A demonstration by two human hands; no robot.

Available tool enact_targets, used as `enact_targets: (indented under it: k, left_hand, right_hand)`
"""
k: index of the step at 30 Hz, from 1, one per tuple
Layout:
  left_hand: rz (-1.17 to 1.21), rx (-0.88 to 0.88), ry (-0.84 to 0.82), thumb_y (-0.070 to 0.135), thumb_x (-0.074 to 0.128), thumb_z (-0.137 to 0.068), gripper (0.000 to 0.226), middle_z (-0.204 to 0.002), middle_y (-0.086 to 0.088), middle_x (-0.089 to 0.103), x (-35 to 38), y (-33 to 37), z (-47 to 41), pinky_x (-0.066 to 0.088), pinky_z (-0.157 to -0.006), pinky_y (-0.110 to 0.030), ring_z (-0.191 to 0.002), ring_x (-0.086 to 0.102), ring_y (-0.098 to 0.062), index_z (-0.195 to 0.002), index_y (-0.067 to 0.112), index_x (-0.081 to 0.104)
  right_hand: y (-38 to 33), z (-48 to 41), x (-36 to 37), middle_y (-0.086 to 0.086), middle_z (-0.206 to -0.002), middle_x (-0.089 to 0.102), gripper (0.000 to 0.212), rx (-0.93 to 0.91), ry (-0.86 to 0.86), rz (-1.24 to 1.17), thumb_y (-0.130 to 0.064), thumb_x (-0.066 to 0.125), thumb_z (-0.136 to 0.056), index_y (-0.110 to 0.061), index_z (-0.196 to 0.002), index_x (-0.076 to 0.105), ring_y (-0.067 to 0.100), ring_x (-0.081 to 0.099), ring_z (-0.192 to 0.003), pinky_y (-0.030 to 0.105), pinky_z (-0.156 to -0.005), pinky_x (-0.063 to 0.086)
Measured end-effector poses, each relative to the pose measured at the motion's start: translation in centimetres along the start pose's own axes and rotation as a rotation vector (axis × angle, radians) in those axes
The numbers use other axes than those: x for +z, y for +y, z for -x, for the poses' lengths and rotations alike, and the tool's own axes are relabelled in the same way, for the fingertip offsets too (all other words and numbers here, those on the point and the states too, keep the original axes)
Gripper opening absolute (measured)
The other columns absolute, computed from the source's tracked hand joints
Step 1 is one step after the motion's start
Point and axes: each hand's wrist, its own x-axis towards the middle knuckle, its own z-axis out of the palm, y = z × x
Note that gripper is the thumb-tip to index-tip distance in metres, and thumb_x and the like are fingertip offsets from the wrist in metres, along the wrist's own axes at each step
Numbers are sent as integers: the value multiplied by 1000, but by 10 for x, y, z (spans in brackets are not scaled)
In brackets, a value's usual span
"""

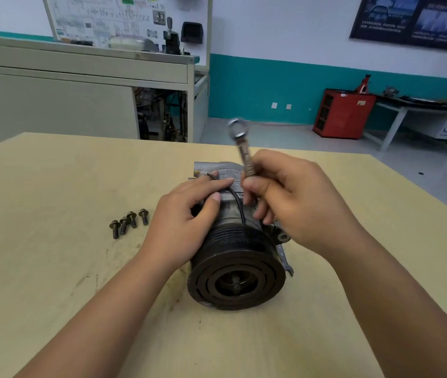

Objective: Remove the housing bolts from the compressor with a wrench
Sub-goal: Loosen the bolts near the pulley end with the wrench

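The compressor [237, 271] lies on its side on the wooden table [53, 268], its black pulley facing me. My left hand [187, 222] rests on top of its metal body, fingers laid across the label and a black wire. My right hand [296, 203] grips a silver wrench [240, 140] above the compressor; the shaft points up and away, ring end on top, blurred. Several removed bolts [128, 225] lie together on the table left of the compressor.
A second wrench [285, 261] lies on the table against the compressor's right side, partly hidden under it. Beyond the table stand a grey workbench [80, 77], a red cabinet [342, 113] and a desk with drawers [435, 118].
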Motion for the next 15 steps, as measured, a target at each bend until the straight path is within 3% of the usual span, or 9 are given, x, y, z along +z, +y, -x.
enact_targets:
  k: [2,3,6,9,15]
  left_hand:
    - [-2,-4,-4,19,52,-88,29,-115,14,64,0,0,0,34,-101,-14,-116,53,-2,-107,37,63]
    - [-5,-15,-8,18,53,-90,29,-118,11,63,0,-1,0,34,-101,-14,-117,52,-1,-108,38,64]
    - [-9,-41,-9,13,55,-93,37,-124,15,57,-1,-2,1,29,-103,-9,-120,46,5,-107,46,60]
    - [-15,-52,-7,14,54,-93,33,-122,18,56,-1,-3,0,29,-103,-9,-120,46,6,-110,42,63]
    - [-12,-46,-10,16,54,-93,33,-122,19,55,-1,-2,1,28,-103,-7,-121,45,6,-109,44,61]
  right_hand:
    - [-3,-4,1,2,-66,61,31,6,-29,74,-4,53,-91,-28,-71,54,9,57,-49,23,-48,49]
    - [-3,-3,0,1,-64,62,31,22,8,2,-2,52,-92,-27,-73,55,10,57,-48,24,-46,48]
    - [4,6,-10,-1,-61,63,23,81,266,-529,-1,42,-96,-14,-80,53,9,57,-46,18,-43,46]
    - [17,20,-10,0,-63,65,22,159,476,-965,-9,37,-97,-9,-80,51,8,57,-49,15,-47,47]
    - [32,38,19,2,-66,68,26,319,691,-1282,-11,36,-99,-8,-80,54,6,63,-55,13,-52,50]
